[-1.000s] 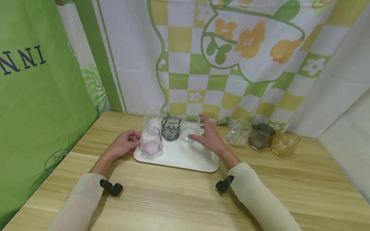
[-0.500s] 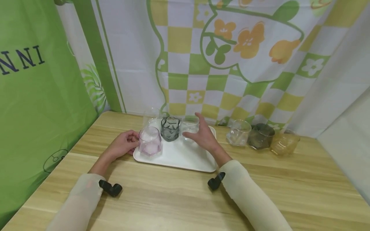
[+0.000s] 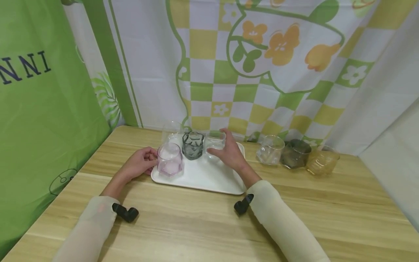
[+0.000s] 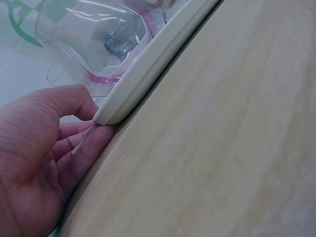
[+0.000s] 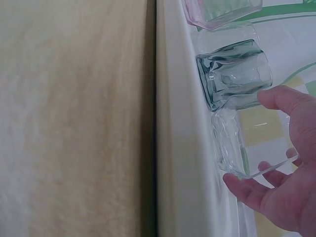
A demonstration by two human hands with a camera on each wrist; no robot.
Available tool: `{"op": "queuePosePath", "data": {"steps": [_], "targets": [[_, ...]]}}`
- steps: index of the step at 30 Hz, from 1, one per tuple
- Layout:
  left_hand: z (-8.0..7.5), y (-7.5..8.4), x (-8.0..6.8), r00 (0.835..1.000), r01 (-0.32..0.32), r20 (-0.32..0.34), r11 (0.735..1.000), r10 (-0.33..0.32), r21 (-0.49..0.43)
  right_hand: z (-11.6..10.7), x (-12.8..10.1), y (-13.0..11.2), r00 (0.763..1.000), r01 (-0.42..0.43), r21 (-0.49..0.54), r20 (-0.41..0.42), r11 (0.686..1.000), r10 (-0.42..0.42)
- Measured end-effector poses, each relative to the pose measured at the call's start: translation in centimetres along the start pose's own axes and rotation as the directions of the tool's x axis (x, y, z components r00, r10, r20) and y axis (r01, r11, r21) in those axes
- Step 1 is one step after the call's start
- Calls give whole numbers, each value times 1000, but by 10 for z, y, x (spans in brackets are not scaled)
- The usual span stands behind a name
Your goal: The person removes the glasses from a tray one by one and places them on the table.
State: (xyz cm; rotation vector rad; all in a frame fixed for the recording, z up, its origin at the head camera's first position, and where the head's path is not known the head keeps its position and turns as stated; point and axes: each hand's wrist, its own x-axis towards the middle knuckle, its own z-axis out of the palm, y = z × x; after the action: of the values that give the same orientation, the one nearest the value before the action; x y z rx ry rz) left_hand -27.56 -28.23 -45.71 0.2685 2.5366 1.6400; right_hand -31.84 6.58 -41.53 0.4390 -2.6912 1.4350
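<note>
Your left hand [image 3: 140, 162] pinches the left edge of the white tray [image 3: 206, 180], which lies on the desk [image 3: 180, 225], with the pink glass [image 3: 170, 163] standing upright just beside your fingers and a tall clear glass [image 3: 172, 135] behind it. Next along on the tray stands the smoky grey glass [image 3: 193, 148], and just to its right your right hand [image 3: 233, 154] curls round a clear tumbler [image 3: 214, 143] at the tray's far side, thumb on the left, fingers on the right. Farther right, off the tray, you have a faceted clear glass [image 3: 270, 151], a dark glass [image 3: 296, 154] and an amber glass [image 3: 322, 162] in a row.
</note>
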Motion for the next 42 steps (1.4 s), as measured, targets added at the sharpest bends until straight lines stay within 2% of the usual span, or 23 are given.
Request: {"op": "queuePosePath", "data": {"steps": [12, 21, 33, 42], "targets": [[1, 2, 0, 1000, -3, 9, 1000, 3, -11, -7, -6, -1, 999, -34, -12, -32, 999, 34], [3, 1, -1, 1000, 6, 5, 1000, -6, -21, -21, -19, -4, 1000, -23, 5, -13, 1000, 23], [0, 2, -1, 1000, 1, -2, 1000, -1, -1, -53, -52, -15, 996, 88, -44, 9, 995, -88], [1, 1, -1, 1000, 2, 1, 1000, -2, 7, -86, -82, -6, 995, 85, -12, 57, 996, -84]]}}
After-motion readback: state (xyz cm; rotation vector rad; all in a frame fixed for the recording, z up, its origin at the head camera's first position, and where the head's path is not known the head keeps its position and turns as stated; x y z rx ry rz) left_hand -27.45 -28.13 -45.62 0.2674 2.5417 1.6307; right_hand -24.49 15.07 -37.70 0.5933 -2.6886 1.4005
